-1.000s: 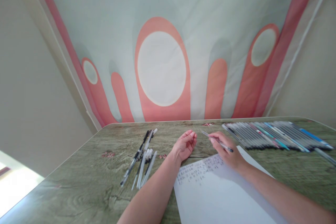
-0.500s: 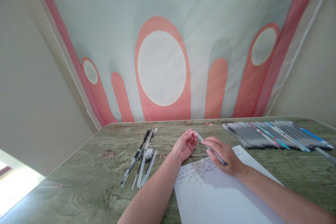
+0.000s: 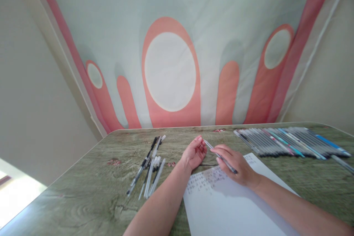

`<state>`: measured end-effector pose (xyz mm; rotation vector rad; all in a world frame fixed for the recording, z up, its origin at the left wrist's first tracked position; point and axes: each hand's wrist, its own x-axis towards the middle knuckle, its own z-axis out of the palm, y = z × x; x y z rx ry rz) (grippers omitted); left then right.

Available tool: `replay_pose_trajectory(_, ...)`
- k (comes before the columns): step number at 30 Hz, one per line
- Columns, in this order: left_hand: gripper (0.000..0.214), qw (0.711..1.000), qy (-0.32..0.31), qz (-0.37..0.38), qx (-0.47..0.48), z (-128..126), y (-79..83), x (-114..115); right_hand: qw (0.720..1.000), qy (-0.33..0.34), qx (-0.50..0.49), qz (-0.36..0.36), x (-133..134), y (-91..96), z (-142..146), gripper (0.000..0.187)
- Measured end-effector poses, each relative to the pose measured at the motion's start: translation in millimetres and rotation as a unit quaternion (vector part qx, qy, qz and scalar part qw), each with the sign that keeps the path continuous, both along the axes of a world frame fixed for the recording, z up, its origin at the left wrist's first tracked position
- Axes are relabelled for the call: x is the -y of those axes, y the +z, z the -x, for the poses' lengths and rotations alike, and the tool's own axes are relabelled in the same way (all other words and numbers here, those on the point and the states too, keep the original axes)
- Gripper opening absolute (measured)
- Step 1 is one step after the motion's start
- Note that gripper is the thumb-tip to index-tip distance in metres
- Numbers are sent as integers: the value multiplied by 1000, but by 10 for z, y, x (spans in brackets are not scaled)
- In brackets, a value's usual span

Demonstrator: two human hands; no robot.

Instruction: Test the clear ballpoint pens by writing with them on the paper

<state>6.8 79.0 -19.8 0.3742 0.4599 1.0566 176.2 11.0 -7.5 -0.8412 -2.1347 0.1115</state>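
My right hand point(image 3: 235, 164) grips a slim clear pen point(image 3: 228, 165) with a dark end, above the upper part of a white sheet of paper point(image 3: 232, 210). The pen slants up and left, and its tip reaches my left hand point(image 3: 195, 153). That hand is turned palm up with curled fingers, thumb and forefinger pinched close to the tip. What the pinch holds, if anything, is too small to make out. Rows of dark handwriting point(image 3: 203, 182) run across the top of the sheet, partly shaded by my right hand.
Left of my left forearm lies a loose pile of clear and black pens and pen parts point(image 3: 151, 171). A long row of pens point(image 3: 279, 143), mostly clear with a few coloured ones, lies at the back right. One pen point(image 3: 343, 164) sits apart at the right edge of the wooden table point(image 3: 91, 188).
Both hands and the pen stay almost in place. The pen and right hand appear shifted very slightly left, along with a small shift of the whole view.
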Motion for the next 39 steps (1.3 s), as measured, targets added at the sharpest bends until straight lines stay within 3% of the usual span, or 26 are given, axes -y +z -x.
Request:
replay_pose_trajectory(19,12,998,20,-36,-46,-41,39,40,1000,-4,-15,-24,13,34,8,33)
replay_pose_trajectory(39,22,997,27,-41,-63,-36,39,39,999,-13,-22,-23,23,35,8,32)
